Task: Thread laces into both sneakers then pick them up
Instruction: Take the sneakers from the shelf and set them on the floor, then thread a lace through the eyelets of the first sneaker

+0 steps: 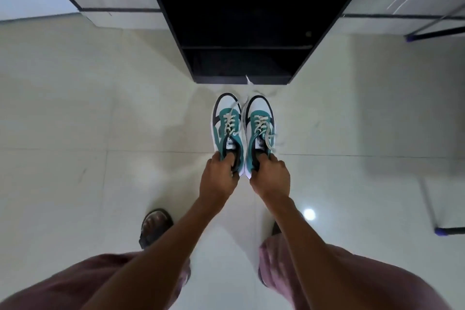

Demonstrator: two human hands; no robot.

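Two teal, white and black sneakers are side by side, toes pointing away from me, with cream laces threaded through their eyelets. My left hand point(218, 178) grips the heel opening of the left sneaker point(226, 128), fingers inside the collar. My right hand point(270, 175) grips the heel opening of the right sneaker point(260, 126) the same way. Loose lace ends point(270, 145) hang off the right sneaker's outer side, and one lies across the left sneaker's toe. I cannot tell whether the soles touch the floor.
A black open shelf unit point(246, 40) stands just beyond the sneakers' toes. A metal frame with blue feet point(439, 230) is at the right. My sandalled left foot point(154, 226) rests on the glossy pale tiled floor point(88, 133).
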